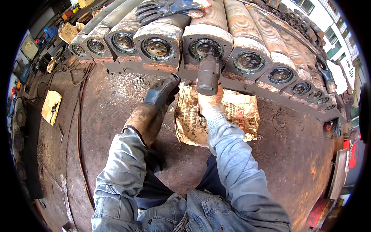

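A brown, stained floor (293, 154) spreads beneath everything; across its far side runs a row of ribbed cylinders (210, 18), lying side by side with their squarish end flanges toward the person; a long dark beam (125, 67) sits under the flanges. Two faded denim sleeves, the left (121, 170) and the right (241, 164), reach forward from the lower edge; between and beyond them a flattened, printed paper sack (239, 102) lies on the floor, just in front of the beam. A thin reddish-brown hose (79, 154) trails along the floor at the left; the left grip (160, 94), in a dark-coated glove with a soiled brown cuff, hovers just left of the sack, and whether its fingers are open or closed I cannot tell. The dark impact wrench (208, 79) stands above the sack's far edge, its nose at a round end plate (203, 48) near the middle of the row; a blue-and-grey work glove (166, 11) rests on top of the cylinders; the right grip (211, 99) is wrapped around the wrench's handle; grey crumbs (133, 87) litter the floor beside the beam.
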Tool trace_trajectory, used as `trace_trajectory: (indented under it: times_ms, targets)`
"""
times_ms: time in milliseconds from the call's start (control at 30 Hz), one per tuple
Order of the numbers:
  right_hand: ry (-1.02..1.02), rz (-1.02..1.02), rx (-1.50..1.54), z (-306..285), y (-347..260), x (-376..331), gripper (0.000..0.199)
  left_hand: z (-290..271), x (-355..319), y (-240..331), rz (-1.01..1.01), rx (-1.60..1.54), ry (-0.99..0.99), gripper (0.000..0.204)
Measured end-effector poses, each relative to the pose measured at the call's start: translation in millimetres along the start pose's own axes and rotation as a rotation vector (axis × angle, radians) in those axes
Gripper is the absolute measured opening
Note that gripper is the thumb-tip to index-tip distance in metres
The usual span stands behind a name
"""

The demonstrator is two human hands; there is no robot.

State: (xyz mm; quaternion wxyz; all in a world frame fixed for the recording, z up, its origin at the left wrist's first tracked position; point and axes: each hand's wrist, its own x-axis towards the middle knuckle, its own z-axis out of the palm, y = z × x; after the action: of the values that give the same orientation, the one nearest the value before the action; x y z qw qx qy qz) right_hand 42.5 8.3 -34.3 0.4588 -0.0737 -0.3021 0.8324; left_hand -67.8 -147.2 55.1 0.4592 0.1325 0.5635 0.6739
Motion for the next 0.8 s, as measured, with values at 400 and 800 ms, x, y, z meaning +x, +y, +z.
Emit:
trace_trajectory:
  times_ms: [400, 800]
  targets:
    - [0.007, -0.255, -1.257, 8, -41, -10, 0.035, 9, 7, 1, 0.023, -0.031, -0.084, 0.060]
    - [-0.345, -0.215, -1.616, 11, -121, -71, 0.039, 70, 44, -13, -0.141, -0.319, -0.316, 0.052]
